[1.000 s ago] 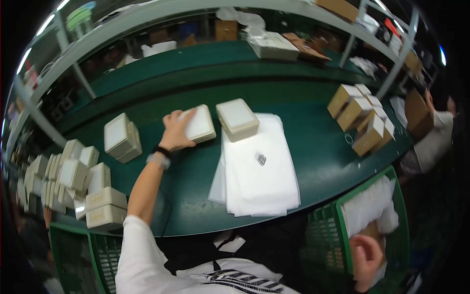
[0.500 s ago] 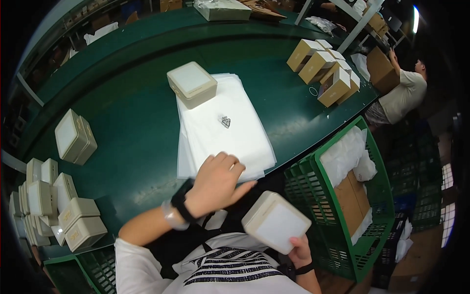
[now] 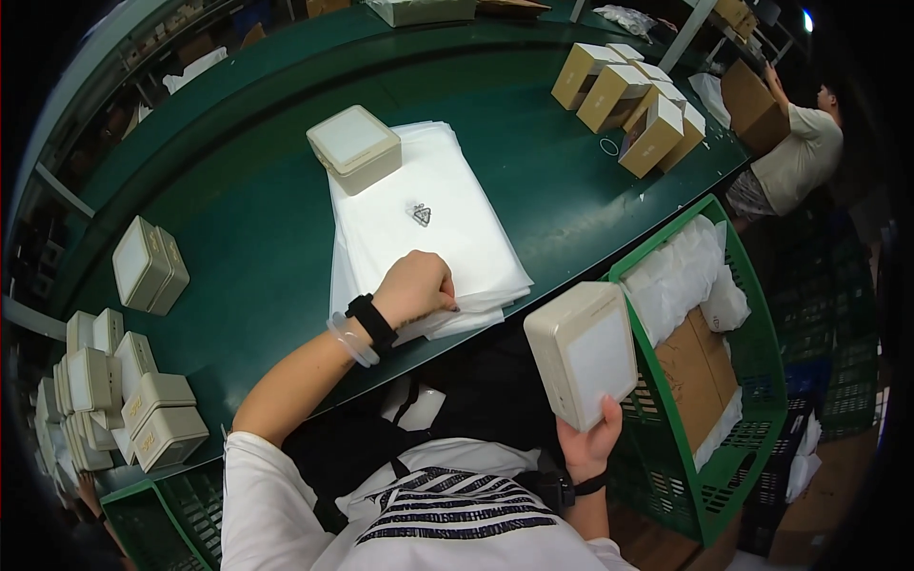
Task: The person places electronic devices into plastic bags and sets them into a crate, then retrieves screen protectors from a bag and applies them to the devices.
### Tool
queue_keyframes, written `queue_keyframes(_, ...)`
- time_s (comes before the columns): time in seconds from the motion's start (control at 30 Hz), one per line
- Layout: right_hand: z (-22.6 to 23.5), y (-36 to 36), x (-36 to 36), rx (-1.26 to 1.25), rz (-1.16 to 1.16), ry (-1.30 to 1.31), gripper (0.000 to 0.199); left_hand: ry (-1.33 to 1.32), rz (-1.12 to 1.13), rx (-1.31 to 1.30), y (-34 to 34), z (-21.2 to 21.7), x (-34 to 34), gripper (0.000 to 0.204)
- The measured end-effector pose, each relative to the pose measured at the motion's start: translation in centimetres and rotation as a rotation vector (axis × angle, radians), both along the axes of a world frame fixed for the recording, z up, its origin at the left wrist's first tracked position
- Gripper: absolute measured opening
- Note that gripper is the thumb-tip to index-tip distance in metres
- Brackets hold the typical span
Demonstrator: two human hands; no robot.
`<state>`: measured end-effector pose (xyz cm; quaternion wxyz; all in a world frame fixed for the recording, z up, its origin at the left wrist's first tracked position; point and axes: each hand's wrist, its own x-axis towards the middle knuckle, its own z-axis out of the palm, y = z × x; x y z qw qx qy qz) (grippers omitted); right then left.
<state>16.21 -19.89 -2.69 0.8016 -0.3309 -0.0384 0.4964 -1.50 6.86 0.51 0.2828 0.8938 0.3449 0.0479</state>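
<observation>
Head view: a cream box (image 3: 354, 147) weighs down white bags (image 3: 428, 228) on the green bench (image 3: 257, 238). Left hand (image 3: 414, 288) pinches the bags' near edge. Right hand (image 3: 588, 440) grips another cream box (image 3: 583, 352) beside a green crate (image 3: 752, 381).

Green desk (image 3: 257, 238) carries a stack of white bags (image 3: 428, 224) with a cream box (image 3: 354, 147) on its far corner, more cream boxes (image 3: 124, 381) at the left end, tan cartons (image 3: 633, 95) far right.

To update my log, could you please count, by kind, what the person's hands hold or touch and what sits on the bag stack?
Cream cases: 2 (one in the right hand, one on the bag stack)
White bag stack: 1, under the left hand
Total: 3
</observation>
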Motion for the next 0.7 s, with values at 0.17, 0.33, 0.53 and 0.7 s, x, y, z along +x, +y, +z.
queue_keyframes(0.17,-0.1,3.2,-2.3,0.021,0.039,0.132,0.064,-0.044,0.052,-0.203,0.9,-0.2,-0.2,0.017)
queue_keyframes(0.33,-1.7,6.1,-6.2,-0.103,0.017,-0.046,0.059,-0.236,0.22,-0.382,1.8,-0.7,-1.4,0.015)
queue_keyframes(0.53,1.9,7.2,-7.4,-0.166,0.03,-1.101,0.055,-0.614,0.365,-0.178,0.7,1.8,-3.6,0.012)
queue_keyframes(0.7,7.7,9.3,-6.3,-0.248,0.293,-1.553,0.052,-0.648,0.304,-0.042,-0.8,3.7,-4.1,0.009)
